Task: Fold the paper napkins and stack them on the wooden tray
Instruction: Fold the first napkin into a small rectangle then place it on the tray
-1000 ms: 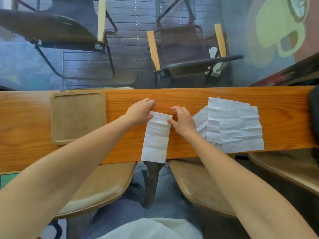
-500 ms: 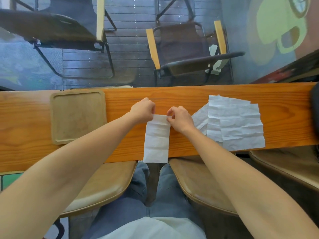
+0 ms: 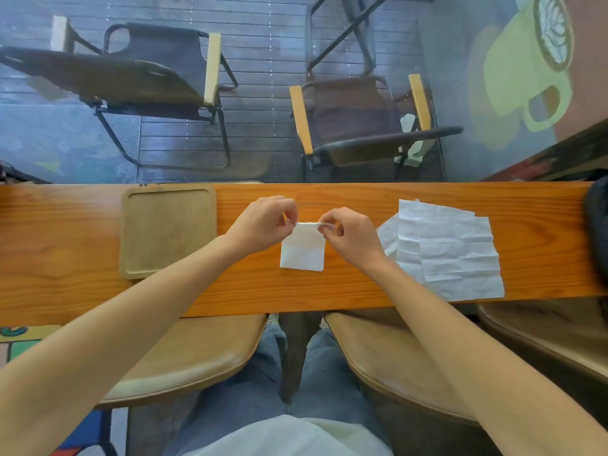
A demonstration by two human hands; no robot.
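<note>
A white paper napkin [image 3: 302, 253], folded into a narrow strip, lies mid-counter with its far end lifted. My left hand [image 3: 263, 222] pinches that end's left corner and my right hand [image 3: 350, 232] pinches its right corner. The raised end curls back toward me over the rest of the strip. A square wooden tray [image 3: 167, 232] sits to the left of my hands with nothing on it. A pile of unfolded, creased white napkins [image 3: 450, 248] lies to the right, close to my right wrist.
The narrow wooden counter [image 3: 362, 195] runs left to right, with glass beyond it and chairs outside. Tan stool seats [image 3: 184, 357] sit below the near edge. A dark object [image 3: 597, 222] rests at the counter's far right end.
Both hands have lifted the strip's far end and pulled the napkin up the counter. Its near end, which hung over the counter's edge, now lies on the wood and the strip looks shorter.
</note>
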